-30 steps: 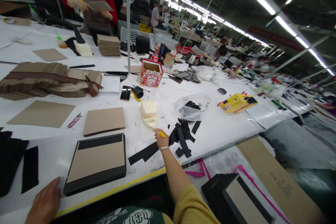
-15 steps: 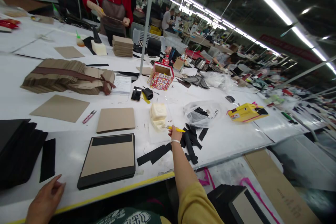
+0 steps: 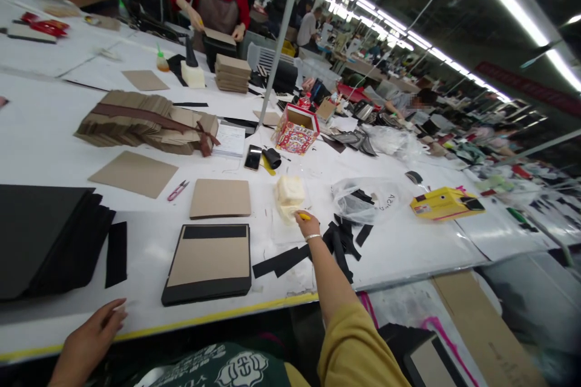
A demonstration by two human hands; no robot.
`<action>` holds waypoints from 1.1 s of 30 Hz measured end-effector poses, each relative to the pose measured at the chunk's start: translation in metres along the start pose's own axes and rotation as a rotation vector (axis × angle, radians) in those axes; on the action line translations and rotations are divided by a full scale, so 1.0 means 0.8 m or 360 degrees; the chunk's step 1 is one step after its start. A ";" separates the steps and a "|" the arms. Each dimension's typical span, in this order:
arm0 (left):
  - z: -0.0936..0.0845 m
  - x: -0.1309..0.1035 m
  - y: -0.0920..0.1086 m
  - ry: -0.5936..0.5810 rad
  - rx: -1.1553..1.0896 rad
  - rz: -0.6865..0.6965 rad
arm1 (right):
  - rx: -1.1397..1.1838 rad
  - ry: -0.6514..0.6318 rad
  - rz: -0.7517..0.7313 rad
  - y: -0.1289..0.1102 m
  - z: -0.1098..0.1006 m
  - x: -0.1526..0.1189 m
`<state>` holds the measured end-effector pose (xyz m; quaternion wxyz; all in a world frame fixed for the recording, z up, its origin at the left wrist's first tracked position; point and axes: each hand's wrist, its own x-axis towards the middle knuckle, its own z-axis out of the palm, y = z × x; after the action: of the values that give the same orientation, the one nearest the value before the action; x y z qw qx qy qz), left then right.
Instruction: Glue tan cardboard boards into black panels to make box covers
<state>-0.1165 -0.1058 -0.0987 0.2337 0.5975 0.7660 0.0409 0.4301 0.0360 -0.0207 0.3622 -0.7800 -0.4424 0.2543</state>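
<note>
My right hand (image 3: pixel 307 225) is closed round a yellow-handled brush (image 3: pixel 305 216), its tip end hidden at the cream-coloured glue pot (image 3: pixel 290 192). The pot stands on a clear sheet. Low at the left edge of the table, my left hand (image 3: pixel 93 335) is empty, with its fingers loosely stretched and the thumb apart. Nearest to it lie a black strip (image 3: pixel 117 254) and a stack of black panels (image 3: pixel 209 293). A beige board (image 3: pixel 200 260) rests on top of that stack, under a black strip along its upper edge.
A beige board stack (image 3: pixel 220 198), pink-handled snips (image 3: pixel 178 190) and a tied bundle of boards (image 3: pixel 140 124) lie beyond. Black strips (image 3: pixel 338 245) and a plastic bag (image 3: pixel 358 202) are right of my arm. A pole (image 3: pixel 284 36) rises behind; a co-worker in red (image 3: pixel 211 0) stands across the table.
The view has shifted, so table things appear farther right. My right hand has moved closer to the glue pot, and less of the yellow handle shows. The co-worker's hands have lowered onto a stack.
</note>
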 end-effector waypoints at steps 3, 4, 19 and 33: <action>-0.022 -0.004 0.014 -0.0107 -0.0117 0.0007 | -0.0017 -0.0089 -0.0084 -0.005 -0.005 -0.016; -0.028 -0.004 0.019 -0.0060 -0.0079 0.0013 | -0.0021 -0.0121 -0.0100 -0.006 -0.007 -0.021; -0.039 0.060 0.156 0.0378 -0.0211 0.1108 | 0.0855 0.0721 0.0730 -0.001 0.011 -0.027; -0.204 0.105 0.170 0.0733 -0.0386 0.0851 | 0.1932 0.0275 0.0604 -0.046 0.009 -0.067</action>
<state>-0.0760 0.0461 0.0670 0.1055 0.7195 0.6050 0.3242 0.3804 0.0042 0.0079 0.7224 -0.5185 -0.0431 0.4555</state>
